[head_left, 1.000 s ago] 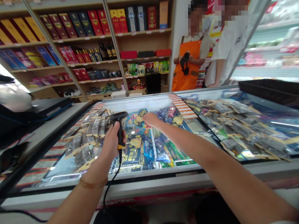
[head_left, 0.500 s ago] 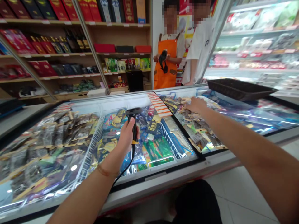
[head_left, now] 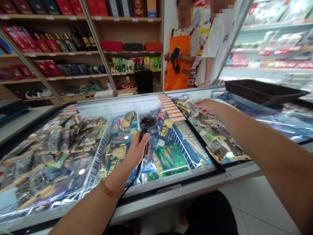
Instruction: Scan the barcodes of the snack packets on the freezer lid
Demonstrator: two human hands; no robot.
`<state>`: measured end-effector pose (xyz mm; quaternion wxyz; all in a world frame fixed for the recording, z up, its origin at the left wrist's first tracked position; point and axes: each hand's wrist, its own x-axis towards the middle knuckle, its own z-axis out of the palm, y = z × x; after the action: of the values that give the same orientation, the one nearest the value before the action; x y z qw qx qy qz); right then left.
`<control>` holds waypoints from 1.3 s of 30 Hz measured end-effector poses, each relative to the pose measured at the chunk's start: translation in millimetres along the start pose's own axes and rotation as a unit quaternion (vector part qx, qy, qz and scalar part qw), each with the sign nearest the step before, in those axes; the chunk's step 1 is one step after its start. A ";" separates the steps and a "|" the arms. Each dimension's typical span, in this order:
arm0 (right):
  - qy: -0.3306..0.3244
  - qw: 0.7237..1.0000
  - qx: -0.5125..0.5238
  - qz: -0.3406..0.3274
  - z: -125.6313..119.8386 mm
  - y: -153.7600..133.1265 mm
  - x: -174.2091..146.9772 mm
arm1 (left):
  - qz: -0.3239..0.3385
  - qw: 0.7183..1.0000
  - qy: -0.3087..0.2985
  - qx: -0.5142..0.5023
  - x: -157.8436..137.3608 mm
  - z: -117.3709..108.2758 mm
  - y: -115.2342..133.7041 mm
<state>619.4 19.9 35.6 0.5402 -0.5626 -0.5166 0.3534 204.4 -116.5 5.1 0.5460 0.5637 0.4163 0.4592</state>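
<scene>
A black corded barcode scanner [head_left: 148,122] is upright in my left hand [head_left: 139,148], fingers wrapped round its handle, over the middle section of a chest freezer [head_left: 168,194]. Beneath it lie blue, black-and-gold and green food bags [head_left: 168,156] in a white wire basket [head_left: 179,143]. My right hand [head_left: 210,107] reaches into the section to the right. Its fingers are closed at the edge of a clear-and-brown food packet [head_left: 192,107], with the fingertips partly hidden. More such packets [head_left: 215,125] lie under that hand.
A dark plastic tray [head_left: 264,93] rests on the freezer at right. Piled packets [head_left: 66,133] fill the left section. A person in an orange apron [head_left: 178,70] holds a black device across the freezer, beside a person in a white shirt [head_left: 212,45]. Stocked shelves [head_left: 129,36] stand behind.
The scanner has tilted so its head faces more toward me, and my left hand has turned with it. My right hand has closed at a packet's edge. The view has shifted slightly.
</scene>
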 end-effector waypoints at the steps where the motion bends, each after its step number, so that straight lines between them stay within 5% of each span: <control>1: 0.004 0.997 -0.009 0.070 21.4 -6.8 -3.9 | -0.004 1.000 -0.001 -0.002 -0.5 0.5 -0.2; 3: -0.030 0.990 0.030 0.134 72.0 -19.9 -13.5 | -0.008 1.000 -0.006 -0.002 -1.5 1.3 -0.7; 8: -0.086 0.977 0.178 0.077 193.8 -23.4 -36.2 | -0.008 1.000 -0.014 0.000 -3.1 2.0 -1.7; 12: -0.075 0.981 0.181 0.020 237.9 0.7 -44.5 | -0.011 1.000 -0.023 0.002 -3.3 1.9 -2.0; 18: -0.118 0.979 0.164 0.014 237.9 14.6 -41.8 | -0.013 0.999 -0.035 0.012 -3.9 1.5 -0.6; 23: -0.111 0.973 0.192 0.061 234.8 8.4 -39.6 | -0.023 0.999 -0.028 0.015 -3.6 1.4 0.4; 39: -0.102 0.979 0.162 0.065 237.5 5.0 -42.5 | -0.021 0.999 -0.035 0.024 -3.7 1.1 0.3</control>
<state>384.3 37.2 -15.7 0.5444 -0.4611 -0.4677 0.5218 204.6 -120.3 5.2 0.5561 0.5831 0.4200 0.4175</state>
